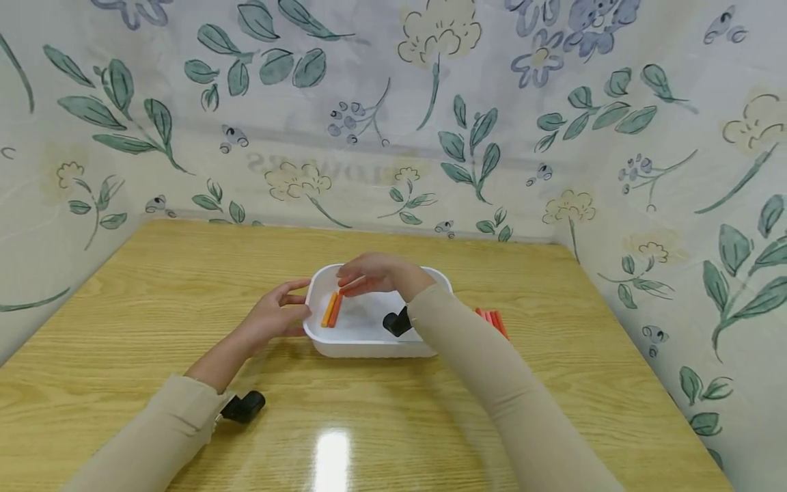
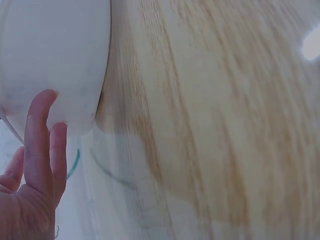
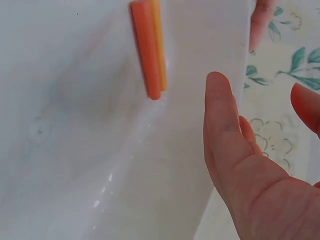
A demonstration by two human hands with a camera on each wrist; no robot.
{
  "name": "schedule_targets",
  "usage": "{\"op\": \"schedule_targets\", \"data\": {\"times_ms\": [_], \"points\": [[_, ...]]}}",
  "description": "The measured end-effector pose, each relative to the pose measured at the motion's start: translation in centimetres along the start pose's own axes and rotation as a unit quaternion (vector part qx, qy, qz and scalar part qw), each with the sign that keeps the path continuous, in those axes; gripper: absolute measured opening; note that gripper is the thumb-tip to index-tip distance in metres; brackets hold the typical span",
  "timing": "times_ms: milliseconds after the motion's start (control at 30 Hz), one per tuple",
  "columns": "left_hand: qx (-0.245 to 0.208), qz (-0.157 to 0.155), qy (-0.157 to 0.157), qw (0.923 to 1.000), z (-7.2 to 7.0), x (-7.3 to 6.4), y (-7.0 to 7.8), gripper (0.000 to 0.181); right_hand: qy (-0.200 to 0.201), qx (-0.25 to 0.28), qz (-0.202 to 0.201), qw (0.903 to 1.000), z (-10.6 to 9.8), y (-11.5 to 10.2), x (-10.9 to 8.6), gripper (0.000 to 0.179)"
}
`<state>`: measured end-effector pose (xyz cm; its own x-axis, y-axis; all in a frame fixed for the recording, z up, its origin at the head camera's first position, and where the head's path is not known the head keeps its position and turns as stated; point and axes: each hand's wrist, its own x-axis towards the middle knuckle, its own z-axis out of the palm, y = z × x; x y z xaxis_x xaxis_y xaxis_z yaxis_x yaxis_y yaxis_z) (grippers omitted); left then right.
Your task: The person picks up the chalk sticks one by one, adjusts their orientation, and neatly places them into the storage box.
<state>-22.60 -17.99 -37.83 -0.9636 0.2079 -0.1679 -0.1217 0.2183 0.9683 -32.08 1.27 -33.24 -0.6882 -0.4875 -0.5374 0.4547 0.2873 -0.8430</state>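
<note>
A white rectangular tub point(image 1: 369, 349) sits on the table. Two thin sticks, a yellow-orange one point(image 1: 328, 309) and a red-orange one point(image 1: 335, 310), lie side by side at the left end of its floor. My left hand point(image 1: 275, 311) is at the tub's left end, its fingertips point(image 2: 41, 102) against the outer wall. Above the tub's left half is my right hand point(image 1: 378, 271), fingers extended and nothing held. The right wrist view shows that hand point(image 3: 250, 170) beside the tub's end wall, apart from the red-orange stick point(image 3: 146, 50).
Several red and pink sticks point(image 1: 494, 318) lie on the wooden table point(image 1: 553, 383) right of the tub, partly hidden by my right sleeve. Floral fabric point(image 1: 381, 137) stands behind the table and along both sides. A black wrist camera point(image 1: 244, 406) juts from each sleeve.
</note>
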Motion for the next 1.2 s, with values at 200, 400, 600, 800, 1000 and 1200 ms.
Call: {"op": "schedule_targets", "data": {"times_ms": [200,400,600,800,1000,1200], "points": [[0.006,-0.006,0.004,1.0,0.1,0.2,0.3,0.064,0.001,0.023,-0.03,0.9993,-0.8,-0.5,-1.7,0.042],[0.012,0.0,0.004,0.9999,0.1,0.2,0.2,0.064,-0.005,0.029,-0.054,0.9981,-1.8,-0.6,-3.6,0.044],[0.016,-0.001,0.004,0.9999,0.1,0.3,0.1,0.065,-0.008,0.031,-0.07,0.997,-2.9,-0.4,-4.8,0.04],[0.012,-0.007,0.005,0.9999,0.1,0.3,0.0,0.065,0.01,0.024,-0.061,0.9978,-4.3,0.5,-5.7,0.043],[0.013,-0.005,0.006,0.9999,0.0,0.3,0.1,0.065,0.015,0.035,-0.065,0.9972,-5.9,1.9,-6.4,0.046],[0.008,-0.006,0.004,0.9999,0.2,0.3,0.1,0.065,0.016,0.043,-0.072,0.9964,-7.1,2.9,-7.5,0.047]]}}
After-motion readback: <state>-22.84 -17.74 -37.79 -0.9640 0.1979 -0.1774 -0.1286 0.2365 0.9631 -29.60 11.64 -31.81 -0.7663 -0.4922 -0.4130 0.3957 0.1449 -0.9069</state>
